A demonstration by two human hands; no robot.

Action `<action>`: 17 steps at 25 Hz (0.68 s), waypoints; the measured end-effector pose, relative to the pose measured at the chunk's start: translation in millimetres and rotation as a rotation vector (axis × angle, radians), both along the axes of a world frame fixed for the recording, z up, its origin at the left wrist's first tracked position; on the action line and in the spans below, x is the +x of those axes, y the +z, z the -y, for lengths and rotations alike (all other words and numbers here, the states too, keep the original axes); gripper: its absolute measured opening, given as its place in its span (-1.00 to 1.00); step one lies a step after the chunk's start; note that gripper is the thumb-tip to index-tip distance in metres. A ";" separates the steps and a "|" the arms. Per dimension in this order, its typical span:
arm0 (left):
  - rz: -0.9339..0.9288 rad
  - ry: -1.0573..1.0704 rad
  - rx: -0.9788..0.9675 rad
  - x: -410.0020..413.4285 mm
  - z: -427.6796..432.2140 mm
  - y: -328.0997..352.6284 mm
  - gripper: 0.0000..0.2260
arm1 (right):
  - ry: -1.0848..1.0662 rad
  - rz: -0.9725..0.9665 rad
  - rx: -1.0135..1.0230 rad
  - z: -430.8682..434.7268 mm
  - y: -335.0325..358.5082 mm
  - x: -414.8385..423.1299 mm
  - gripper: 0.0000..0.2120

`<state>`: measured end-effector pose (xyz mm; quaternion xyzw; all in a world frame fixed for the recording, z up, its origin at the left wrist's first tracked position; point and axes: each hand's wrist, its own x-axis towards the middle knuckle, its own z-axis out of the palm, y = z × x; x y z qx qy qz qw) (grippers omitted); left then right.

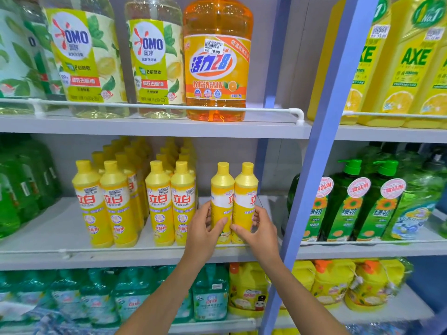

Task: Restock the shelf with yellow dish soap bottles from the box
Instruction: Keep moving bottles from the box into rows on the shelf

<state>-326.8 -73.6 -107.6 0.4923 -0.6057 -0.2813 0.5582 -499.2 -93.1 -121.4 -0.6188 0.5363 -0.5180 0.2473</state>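
Middle shelf (145, 256), left to right: rows of yellow dish soap bottles (116, 201); left hand (204, 232), fingers (208, 213) curled round an upright yellow bottle (221, 189); right hand (260, 229) gripping a second bottle (244, 192) that touches the first, both at the shelf's front edge; blue upright (321, 141).

Both forearms reach forward; left hand (204, 232) grips the left bottle (222, 189), right hand (261, 232) the right bottle (245, 189)

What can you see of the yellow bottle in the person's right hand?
The slim yellow plastic dish soap bottle stands upright near the front of the grey middle shelf, yellow cap on, a white band across its label. The right hand curls round its lower half; it touches the twin bottle beside it.
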 end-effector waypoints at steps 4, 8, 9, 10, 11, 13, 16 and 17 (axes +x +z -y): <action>-0.011 0.068 0.025 -7.7 -2.6 4.1 -0.46 | 0.030 -0.008 0.005 -9.1 2.3 0.0 -0.34; -0.052 0.123 0.058 -9.4 4.7 0.9 -0.52 | 0.079 -0.128 0.055 -13.9 8.4 -14.9 -0.45; -0.046 0.097 0.070 -8.1 7.1 -0.6 -0.53 | 0.049 -0.134 0.061 -13.3 9.7 -15.7 -0.45; -0.036 0.067 0.085 -6.7 9.9 -3.1 -0.54 | 0.010 -0.127 0.061 -13.0 10.4 -14.5 -0.45; -0.027 0.038 0.092 -5.0 10.8 -5.2 -0.56 | -0.036 -0.123 0.054 -12.5 8.9 -11.6 -0.44; 0.006 0.001 0.080 -1.9 10.4 -7.3 -0.58 | -0.115 -0.129 0.032 -12.2 4.8 -3.9 -0.41; 0.059 -0.001 0.056 -2.8 9.7 -13.2 -0.53 | -0.149 -0.131 0.042 -13.8 0.5 4.9 -0.41; 0.065 0.014 0.053 -5.8 9.5 -15.0 -0.49 | -0.153 -0.138 0.049 -15.0 -0.8 5.4 -0.41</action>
